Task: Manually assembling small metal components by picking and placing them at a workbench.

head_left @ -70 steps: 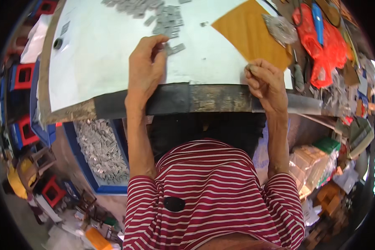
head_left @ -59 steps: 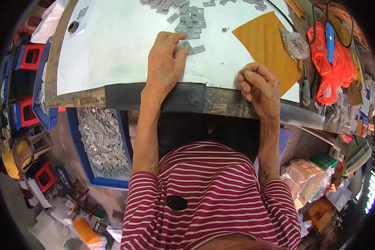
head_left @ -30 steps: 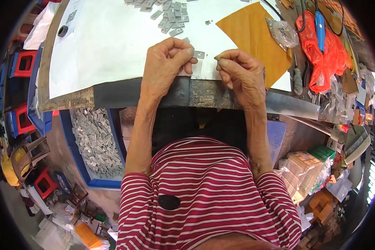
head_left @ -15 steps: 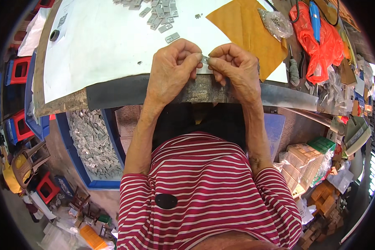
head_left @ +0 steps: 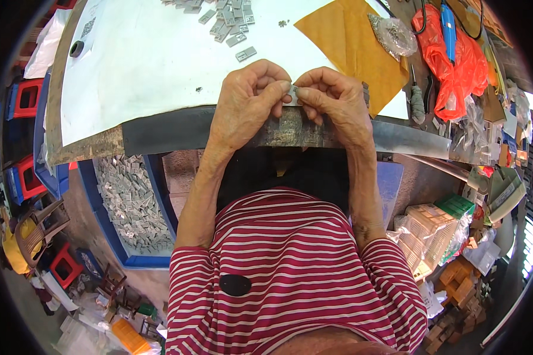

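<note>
My left hand (head_left: 249, 100) and my right hand (head_left: 331, 97) meet at the near edge of the table (head_left: 160, 127). Together their fingertips pinch one small grey metal piece (head_left: 294, 94), mostly hidden by the fingers. A single grey plate (head_left: 246, 54) lies on the white sheet (head_left: 142, 65) just beyond my left hand. Farther back on the sheet sits a loose pile of several more grey plates (head_left: 228, 18). An orange-brown sheet (head_left: 352, 47) lies beyond my right hand.
A blue bin (head_left: 130, 207) full of grey plates stands below the table on my left. Orange plastic bags (head_left: 450, 53), a blue tool (head_left: 449, 23) and a clear bag of small parts (head_left: 391, 29) crowd the right. Cartons (head_left: 432, 231) and red stools (head_left: 26, 177) lie around.
My left hand came back from the plates on the sheet and my right hand moved left from the orange-brown sheet. Both now meet and pinch one small piece at the table edge.
</note>
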The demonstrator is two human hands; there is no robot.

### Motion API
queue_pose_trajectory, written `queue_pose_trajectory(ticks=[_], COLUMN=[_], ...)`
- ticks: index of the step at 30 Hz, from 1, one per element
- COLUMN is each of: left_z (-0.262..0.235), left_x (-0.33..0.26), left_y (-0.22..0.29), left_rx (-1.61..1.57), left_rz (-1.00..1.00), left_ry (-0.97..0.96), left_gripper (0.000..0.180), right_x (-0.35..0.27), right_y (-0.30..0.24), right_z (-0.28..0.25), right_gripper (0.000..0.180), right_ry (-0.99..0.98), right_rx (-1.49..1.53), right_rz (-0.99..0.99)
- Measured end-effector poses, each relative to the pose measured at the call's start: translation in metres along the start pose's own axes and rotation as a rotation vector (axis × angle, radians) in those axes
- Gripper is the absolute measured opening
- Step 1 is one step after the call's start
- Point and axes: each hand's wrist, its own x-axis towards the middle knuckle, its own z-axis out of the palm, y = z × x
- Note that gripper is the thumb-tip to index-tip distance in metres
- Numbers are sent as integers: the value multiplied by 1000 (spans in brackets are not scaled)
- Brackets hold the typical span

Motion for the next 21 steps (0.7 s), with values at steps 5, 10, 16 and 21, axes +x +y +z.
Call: queue_pose_trajectory(ticks=[5,10,16,21], left_z=[-3,-5,-3,-4], left_x=[2,7,8,-3], left_y=[0,-1,-2,-1], left_rx=[-6,-29,10,182], left_rz=[-18,-34,-45,-24], left_ry=[-20,-46,-31,-26], left_gripper=[8,8,8,19], right_x=[1,5,5,3], right_y=[5,5,7,1], right_z=[3,5,9,15], right_gripper=[13,12,6,6], right_ry=[0,-1,75,121], right_rx=[46,140,80,-10], right_rz=[5,-4,-6,53])
